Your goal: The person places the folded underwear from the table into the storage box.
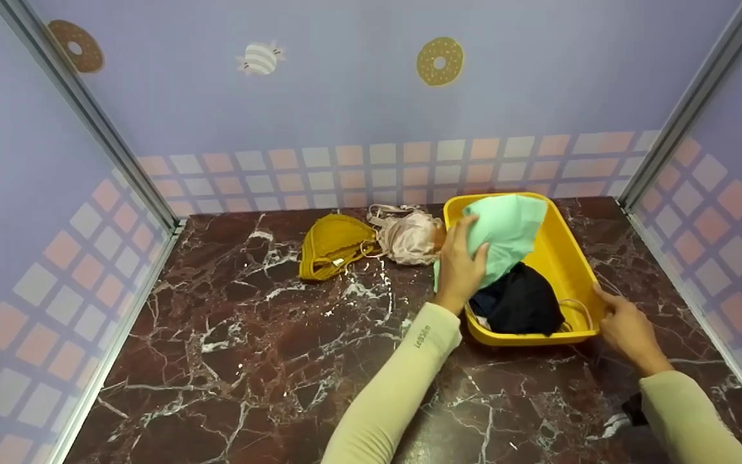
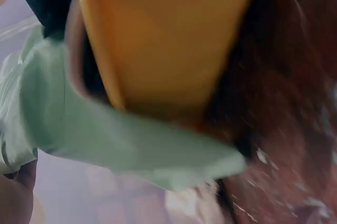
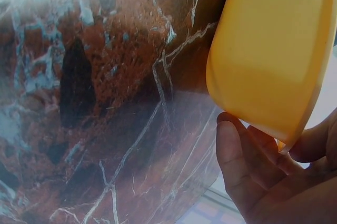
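In the head view my left hand [image 1: 461,264] holds a thin, smooth mint-green garment [image 1: 506,225] over the far left part of a yellow plastic basin [image 1: 564,241]. The same green cloth [image 2: 131,139] spreads past the basin's side [image 2: 163,39] in the left wrist view; its exact kind is unclear. My right hand [image 1: 628,325] grips the basin's near right corner, thumb at the rim and fingers under it, as the right wrist view shows. Inside the basin lies a black garment [image 1: 519,303] with a thin strap, partly covering other dark cloth.
Left of the basin, a pale pink bra [image 1: 409,237] lies against its side, partly hidden by my hand. Beside that is a mustard-yellow bra [image 1: 335,248]. All rest on a dark red marbled surface [image 1: 268,361], enclosed by purple patterned walls [image 1: 358,90].
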Available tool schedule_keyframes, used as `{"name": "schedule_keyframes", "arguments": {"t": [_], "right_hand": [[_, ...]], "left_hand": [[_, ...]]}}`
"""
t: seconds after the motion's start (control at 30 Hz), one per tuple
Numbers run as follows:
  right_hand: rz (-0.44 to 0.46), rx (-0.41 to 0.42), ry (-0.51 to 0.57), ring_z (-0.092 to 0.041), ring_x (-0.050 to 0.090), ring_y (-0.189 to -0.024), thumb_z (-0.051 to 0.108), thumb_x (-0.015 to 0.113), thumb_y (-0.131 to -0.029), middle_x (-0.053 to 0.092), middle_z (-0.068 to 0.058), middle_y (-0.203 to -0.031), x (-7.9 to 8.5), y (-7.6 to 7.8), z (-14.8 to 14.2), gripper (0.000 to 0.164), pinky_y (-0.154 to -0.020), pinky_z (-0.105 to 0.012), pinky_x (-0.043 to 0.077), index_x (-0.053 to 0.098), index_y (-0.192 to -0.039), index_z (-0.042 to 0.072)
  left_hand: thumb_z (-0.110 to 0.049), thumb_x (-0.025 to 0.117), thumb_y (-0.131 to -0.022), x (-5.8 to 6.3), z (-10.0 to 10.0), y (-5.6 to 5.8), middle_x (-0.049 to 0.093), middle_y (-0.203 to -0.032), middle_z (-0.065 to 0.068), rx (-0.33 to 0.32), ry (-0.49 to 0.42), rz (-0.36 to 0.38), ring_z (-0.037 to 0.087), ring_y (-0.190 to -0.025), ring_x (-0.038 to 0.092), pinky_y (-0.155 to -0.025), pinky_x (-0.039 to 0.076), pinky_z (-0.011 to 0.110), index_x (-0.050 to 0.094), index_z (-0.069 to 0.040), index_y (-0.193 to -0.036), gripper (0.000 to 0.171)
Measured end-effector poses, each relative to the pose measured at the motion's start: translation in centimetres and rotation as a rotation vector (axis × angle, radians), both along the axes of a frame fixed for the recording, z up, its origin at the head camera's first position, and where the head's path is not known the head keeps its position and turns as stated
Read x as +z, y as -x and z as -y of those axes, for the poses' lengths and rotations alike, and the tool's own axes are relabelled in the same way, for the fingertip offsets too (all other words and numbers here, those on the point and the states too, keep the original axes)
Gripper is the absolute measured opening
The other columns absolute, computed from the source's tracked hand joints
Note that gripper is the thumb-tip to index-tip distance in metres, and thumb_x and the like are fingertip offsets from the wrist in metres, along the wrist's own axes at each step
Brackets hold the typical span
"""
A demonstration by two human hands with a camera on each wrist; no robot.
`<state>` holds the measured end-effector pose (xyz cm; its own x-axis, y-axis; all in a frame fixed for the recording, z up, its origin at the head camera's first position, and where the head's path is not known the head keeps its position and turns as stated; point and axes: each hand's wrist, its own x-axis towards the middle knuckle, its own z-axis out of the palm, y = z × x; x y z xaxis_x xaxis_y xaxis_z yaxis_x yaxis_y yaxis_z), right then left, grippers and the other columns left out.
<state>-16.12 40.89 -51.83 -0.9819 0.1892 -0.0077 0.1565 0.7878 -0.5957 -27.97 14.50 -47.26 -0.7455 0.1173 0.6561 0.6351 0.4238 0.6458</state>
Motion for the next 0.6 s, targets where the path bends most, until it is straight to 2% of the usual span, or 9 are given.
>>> {"name": "schedule_keyframes", "arguments": {"t": [0.07,0.23,0.33,0.4,0.47,0.6], "right_hand": [[0.008,-0.001,0.002,-0.026,0.040,-0.057,-0.002,0.041,-0.083,0.037,-0.042,-0.130,-0.1,-0.1,0.0,0.060,-0.049,-0.034,0.035,0.033,-0.142,0.001],[-0.014,0.000,-0.019,-0.029,0.042,-0.060,-0.003,0.040,-0.083,0.038,-0.043,-0.128,-0.1,-0.3,0.1,0.058,-0.052,-0.034,0.035,0.036,-0.141,0.000],[-0.023,-0.002,-0.019,-0.029,0.042,-0.060,-0.003,0.039,-0.083,0.039,-0.042,-0.128,-0.1,-0.3,0.2,0.058,-0.051,-0.035,0.034,0.036,-0.141,0.000],[-0.024,0.000,-0.015,-0.028,0.042,-0.059,-0.003,0.039,-0.083,0.038,-0.043,-0.128,-0.2,-0.4,0.2,0.058,-0.050,-0.034,0.034,0.036,-0.141,-0.001],[-0.022,0.001,-0.008,-0.028,0.041,-0.058,-0.003,0.038,-0.083,0.038,-0.043,-0.128,-0.2,-0.4,0.2,0.058,-0.049,-0.034,0.034,0.036,-0.141,-0.001],[-0.017,0.006,-0.005,-0.029,0.043,-0.060,-0.003,0.038,-0.084,0.038,-0.042,-0.129,-0.1,-0.4,0.2,0.058,-0.049,-0.034,0.034,0.034,-0.142,0.001]], "left_hand": [[-0.009,0.070,-0.084,1.1,-0.5,-0.4,0.055,-0.122,0.012,-0.014,-0.023,-0.039,0.022,-0.111,0.054,-0.098,0.037,0.024,0.048,-0.009,-0.128,0.050],[-0.008,0.069,-0.084,5.0,-1.2,-1.0,0.055,-0.122,0.013,-0.076,-0.147,-0.131,0.019,-0.113,0.053,-0.099,0.036,0.023,0.044,-0.011,-0.130,0.052],[-0.008,0.069,-0.084,6.0,-1.4,-1.1,0.054,-0.123,0.011,-0.087,-0.177,-0.157,0.016,-0.116,0.050,-0.100,0.035,0.022,0.043,-0.012,-0.130,0.053],[-0.008,0.069,-0.084,5.8,-1.4,-0.9,0.054,-0.124,0.010,-0.077,-0.174,-0.156,0.015,-0.117,0.049,-0.100,0.034,0.022,0.042,-0.012,-0.130,0.053],[-0.007,0.069,-0.084,4.9,-1.3,-0.6,0.053,-0.125,0.011,-0.068,-0.161,-0.140,0.016,-0.118,0.049,-0.101,0.033,0.023,0.042,-0.012,-0.130,0.054],[-0.006,0.069,-0.083,1.9,-0.8,-0.1,0.052,-0.125,0.012,-0.049,-0.087,-0.072,0.021,-0.116,0.051,-0.101,0.034,0.025,0.044,-0.010,-0.130,0.054]]}}
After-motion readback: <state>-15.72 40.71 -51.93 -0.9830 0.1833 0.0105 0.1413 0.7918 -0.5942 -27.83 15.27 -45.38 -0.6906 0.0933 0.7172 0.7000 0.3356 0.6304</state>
